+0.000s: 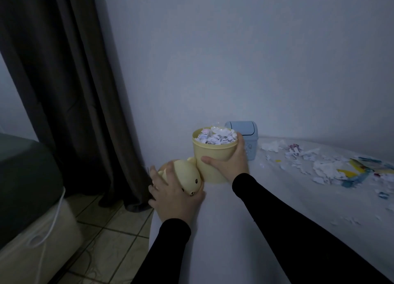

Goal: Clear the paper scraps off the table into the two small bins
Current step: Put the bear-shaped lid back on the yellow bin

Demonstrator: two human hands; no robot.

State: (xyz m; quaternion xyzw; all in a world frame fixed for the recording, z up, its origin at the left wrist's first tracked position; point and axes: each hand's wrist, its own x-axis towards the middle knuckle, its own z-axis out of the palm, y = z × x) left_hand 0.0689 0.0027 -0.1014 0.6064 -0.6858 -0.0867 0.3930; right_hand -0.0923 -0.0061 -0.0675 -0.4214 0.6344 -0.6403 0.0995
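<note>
At the near-left corner of the table (223,230), covered in white, stands the yellow bin (210,157), upright and filled to the rim with white paper shreds; one pink-and-white slip (205,132) on top carries dark print, too small to read. Right hand (229,162): fingers and thumb curled round the bin's wall, thumb across the front, fingers wrapping the far side up to the rim. Left hand (173,194): fingers spread and curved over the bear-faced yellow lid (187,177), which lies tilted on the table edge, touching the bin's lower left side; the grip looks firm, palm under the lid's near edge. Both sleeves are black. Just behind the yellow bin, against the wall, sits the blue bin (245,138) with its swing lid closed; small markings on its front are not legible. Well to the right, loose paper scraps (319,166) lie scattered over the tabletop, white mixed with yellow, blue and pink pieces. Left of the table hangs a dark curtain (74,91) over a tiled floor (106,230)
</note>
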